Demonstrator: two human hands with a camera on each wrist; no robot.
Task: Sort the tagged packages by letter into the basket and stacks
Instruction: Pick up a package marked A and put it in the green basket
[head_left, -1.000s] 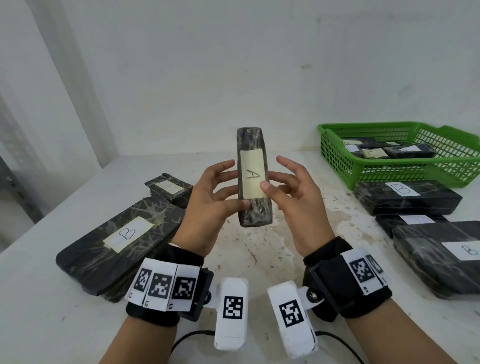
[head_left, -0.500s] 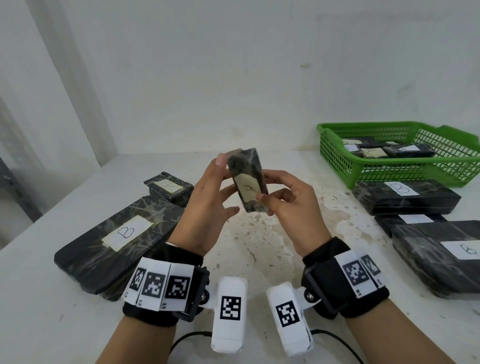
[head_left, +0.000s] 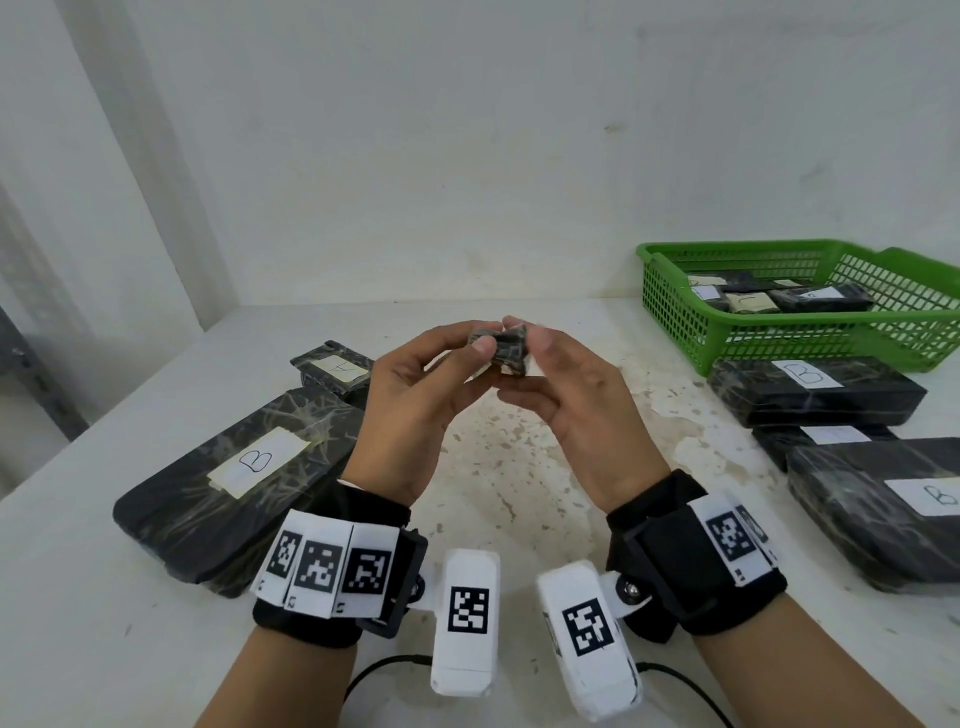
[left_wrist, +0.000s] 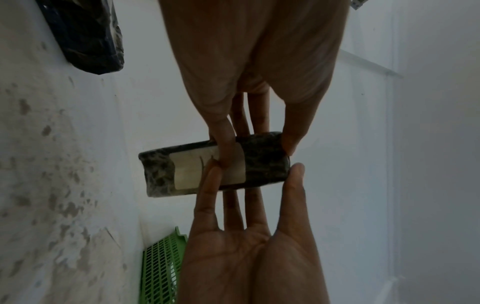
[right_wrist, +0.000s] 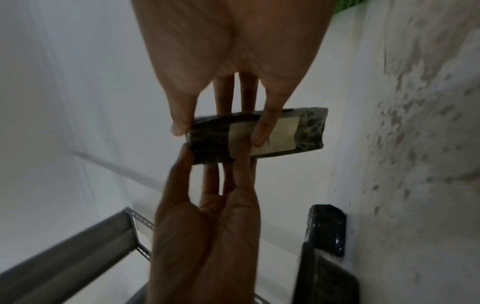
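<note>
Both hands hold one small dark wrapped package (head_left: 503, 349) above the middle of the table, its end turned toward me. In the left wrist view the package (left_wrist: 262, 164) shows its pale tag, and the letter is mostly covered by fingers. My left hand (head_left: 470, 358) pinches it from the left, thumb on top. From the right, my right hand (head_left: 537, 364) pinches it between thumb and fingers. The green basket (head_left: 727, 248) sits at the back right with several tagged packages inside.
A big package tagged B (head_left: 234, 478) lies at the left, with a small one tagged A (head_left: 332, 369) behind it. Several B packages (head_left: 815, 389) are stacked at the right in front of the basket, another (head_left: 878, 514) nearer. A wall is close behind.
The package stood upright with its A tag facing me. Both hands have tipped it over, so its end now faces me and the tag faces down.
</note>
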